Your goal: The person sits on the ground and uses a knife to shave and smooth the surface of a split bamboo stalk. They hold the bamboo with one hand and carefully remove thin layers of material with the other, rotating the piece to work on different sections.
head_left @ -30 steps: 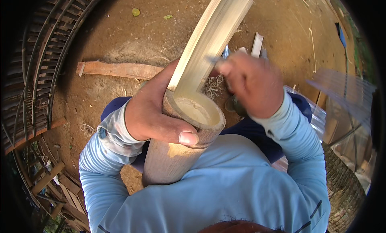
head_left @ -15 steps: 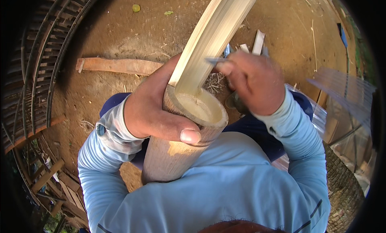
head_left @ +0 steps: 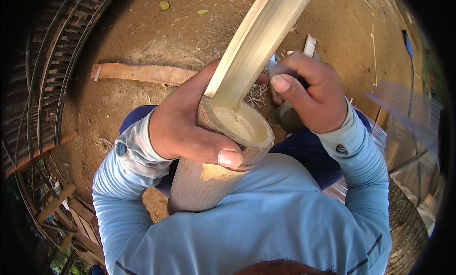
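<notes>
A thick bamboo section [head_left: 204, 185] leans against my shirt, its open hollow end tilted up and away from me. From the far side of its rim a long, pale split strip [head_left: 259, 47] rises upward. My left hand [head_left: 190, 128] is wrapped around the tube just below the rim, thumb across the near side. To the right of the strip, my right hand [head_left: 313, 92] is closed on a small knife [head_left: 272, 62]. Most of the knife is hidden by the fingers, and the blade is blurred.
A flat brown bamboo strip [head_left: 147, 73] lies on the dirt ground [head_left: 109, 42]. Slatted bamboo structures [head_left: 45, 85] stand at the left. Clear corrugated sheets [head_left: 403, 104] are at the right, near a rough log [head_left: 408, 227]. Pale offcuts [head_left: 309, 46] and shavings lie beyond my right hand.
My right hand has drawn the knife away from the strip's inner face, slightly right and toward me. The bamboo and my left hand have shifted only slightly right in the picture.
</notes>
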Available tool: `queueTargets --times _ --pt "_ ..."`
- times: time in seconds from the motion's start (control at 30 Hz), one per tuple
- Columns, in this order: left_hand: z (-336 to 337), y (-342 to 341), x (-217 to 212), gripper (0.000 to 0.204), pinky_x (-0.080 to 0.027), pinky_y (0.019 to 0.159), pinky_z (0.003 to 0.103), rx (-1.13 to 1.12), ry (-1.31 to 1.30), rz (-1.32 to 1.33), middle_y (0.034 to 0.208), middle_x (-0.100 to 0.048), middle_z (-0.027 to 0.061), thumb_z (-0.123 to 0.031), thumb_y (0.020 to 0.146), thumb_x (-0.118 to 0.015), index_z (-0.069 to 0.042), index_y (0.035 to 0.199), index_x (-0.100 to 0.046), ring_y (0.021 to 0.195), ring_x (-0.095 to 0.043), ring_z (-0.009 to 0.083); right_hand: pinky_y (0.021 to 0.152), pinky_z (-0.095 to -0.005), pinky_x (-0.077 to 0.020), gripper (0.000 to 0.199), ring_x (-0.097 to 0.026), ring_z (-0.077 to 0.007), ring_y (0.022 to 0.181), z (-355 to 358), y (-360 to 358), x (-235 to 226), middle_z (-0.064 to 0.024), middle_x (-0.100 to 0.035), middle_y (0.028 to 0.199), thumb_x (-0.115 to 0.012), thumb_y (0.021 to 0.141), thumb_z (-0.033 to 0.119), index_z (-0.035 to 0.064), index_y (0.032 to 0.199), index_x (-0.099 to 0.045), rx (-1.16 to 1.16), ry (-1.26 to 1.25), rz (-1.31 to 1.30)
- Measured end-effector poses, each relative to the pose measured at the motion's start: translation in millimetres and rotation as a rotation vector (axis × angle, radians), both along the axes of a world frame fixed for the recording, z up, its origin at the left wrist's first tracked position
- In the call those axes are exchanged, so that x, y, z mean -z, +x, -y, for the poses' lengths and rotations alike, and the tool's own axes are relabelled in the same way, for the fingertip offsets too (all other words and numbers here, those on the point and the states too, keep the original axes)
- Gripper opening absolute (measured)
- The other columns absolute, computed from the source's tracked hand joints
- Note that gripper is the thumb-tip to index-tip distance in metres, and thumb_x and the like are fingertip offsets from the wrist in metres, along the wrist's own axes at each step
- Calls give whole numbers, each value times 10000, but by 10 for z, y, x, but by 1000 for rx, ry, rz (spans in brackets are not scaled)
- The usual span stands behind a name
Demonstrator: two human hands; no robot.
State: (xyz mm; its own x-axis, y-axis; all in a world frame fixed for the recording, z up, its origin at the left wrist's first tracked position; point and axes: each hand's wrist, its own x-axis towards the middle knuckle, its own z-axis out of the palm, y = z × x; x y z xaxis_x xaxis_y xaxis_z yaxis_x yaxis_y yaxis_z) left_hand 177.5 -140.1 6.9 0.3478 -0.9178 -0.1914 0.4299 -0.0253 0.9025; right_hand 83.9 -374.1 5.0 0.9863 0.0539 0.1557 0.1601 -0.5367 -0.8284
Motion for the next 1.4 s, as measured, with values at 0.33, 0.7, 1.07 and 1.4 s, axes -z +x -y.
queueTargets --times 0.33,0.7,1.07,1.4 --pt "-15 -44 -75 1022 -427 1043 370 -70 -6 -34 1300 -573 117 -288 616 -924 30 1440 -409 1192 -557 217 527 -349 -466 523 -598 -227 551 -379 12 -131 -112 -603 610 -899 678 472 1 733 -679 160 151 -312" --pt "-38 -57 -101 929 -421 1060 373 -76 39 47 1292 -592 134 -279 650 -870 29 1415 -444 1186 -579 244 541 -402 -443 304 -569 -305 536 -411 55 -137 -180 -585 630 -789 784 251 -15 738 -649 82 -1 -119" --pt "-31 -72 24 1059 -443 1060 391 -69 -20 -61 1403 -527 197 -325 642 -844 42 1496 -336 1207 -587 261 517 -330 -420 163 -561 -136 558 -201 -34 124 -40 -608 694 -768 829 133 8 887 -681 170 225 54" --pt "62 -73 0 1233 -595 910 463 -29 -55 -22 1505 -358 347 -490 610 -856 45 1537 -243 1059 -685 421 467 -238 -419 475 -521 -80 539 -43 252 55 -58 -644 827 -813 853 316 -79 1047 -636 356 824 -3"
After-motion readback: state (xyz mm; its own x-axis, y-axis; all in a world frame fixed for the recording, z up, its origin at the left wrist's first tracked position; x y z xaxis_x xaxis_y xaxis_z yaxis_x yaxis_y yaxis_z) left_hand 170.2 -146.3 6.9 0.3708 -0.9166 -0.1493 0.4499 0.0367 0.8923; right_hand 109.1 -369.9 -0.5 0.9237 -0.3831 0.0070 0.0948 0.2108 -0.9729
